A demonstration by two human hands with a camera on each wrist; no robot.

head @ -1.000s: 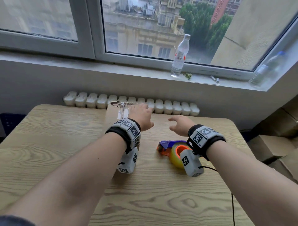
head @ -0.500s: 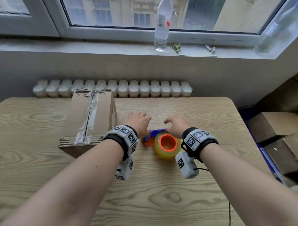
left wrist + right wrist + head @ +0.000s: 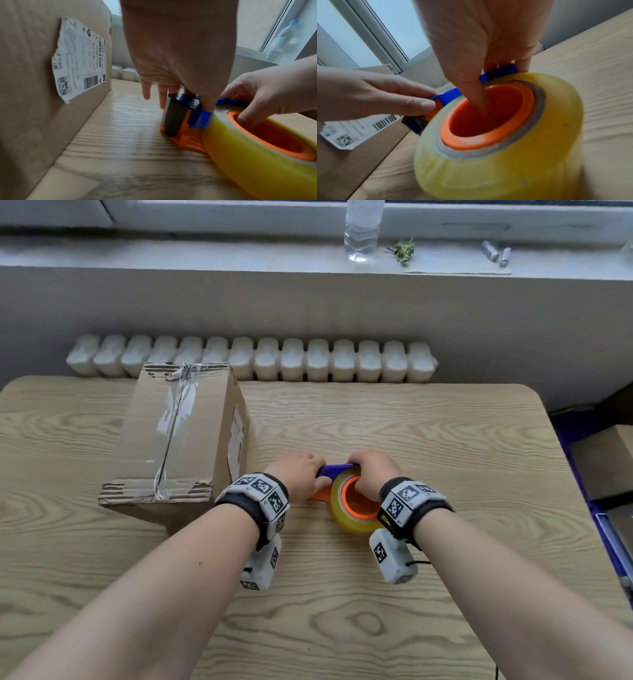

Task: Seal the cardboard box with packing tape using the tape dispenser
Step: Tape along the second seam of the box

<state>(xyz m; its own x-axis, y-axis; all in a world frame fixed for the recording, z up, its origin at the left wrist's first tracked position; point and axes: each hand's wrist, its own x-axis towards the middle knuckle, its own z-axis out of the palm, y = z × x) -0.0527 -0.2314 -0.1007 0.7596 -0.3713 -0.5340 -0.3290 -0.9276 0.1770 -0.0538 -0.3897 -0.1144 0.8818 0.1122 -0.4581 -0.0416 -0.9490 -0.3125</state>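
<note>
Both hands are on the tape dispenser (image 3: 337,486), which lies on its side on the counter (image 3: 411,440) between them. The right hand (image 3: 371,472) has its thumb pushed down inside the orange core (image 3: 486,115) and its fingers curled over the blue frame behind the tape roll (image 3: 513,148). The left hand (image 3: 299,475) pinches the front of the dispenser between thumb and fingers, just above the toothed cutter blade (image 3: 163,113).

The cardboard box (image 3: 178,436) stands to the left of the left hand, close but not touching it. An old strip of clear tape runs along its top seam.

The main risk, I think, is the blade: the left fingertips are very near the teeth and may be scratched if the dispenser turns during lifting. The roll may also spin free on the core, and then the loose tape end would stick back on the roll or on itself.
</note>
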